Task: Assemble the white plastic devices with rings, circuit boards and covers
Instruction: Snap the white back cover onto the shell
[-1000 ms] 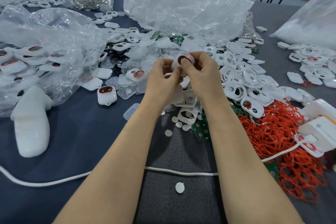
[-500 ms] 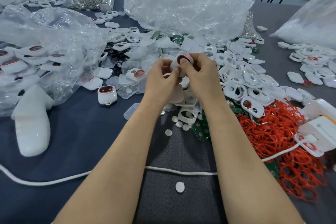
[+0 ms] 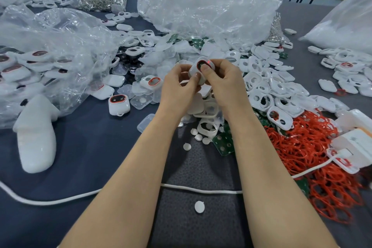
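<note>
Both hands pinching one white device (image 3: 201, 70) above mid-counter, left hand (image 3: 179, 86) gripping its lower edge, right hand (image 3: 223, 82) thumb pressing its red-ringed face

The device (image 3: 201, 68) at mid-frame is white, with a red ring round a dark window and a small red glow. The bench (image 3: 90, 147) is dark blue-grey. The mat (image 3: 201, 167) at lower centre is darker grey and speckled. The rings (image 3: 322, 157) heaped at right are bright red. The circuit boards (image 3: 223, 143) are green with pale round spots. The covers (image 3: 267, 90), cord (image 3: 201, 189) and small discs (image 3: 199, 207) are white, and the bags (image 3: 211, 10) are clear.
</note>
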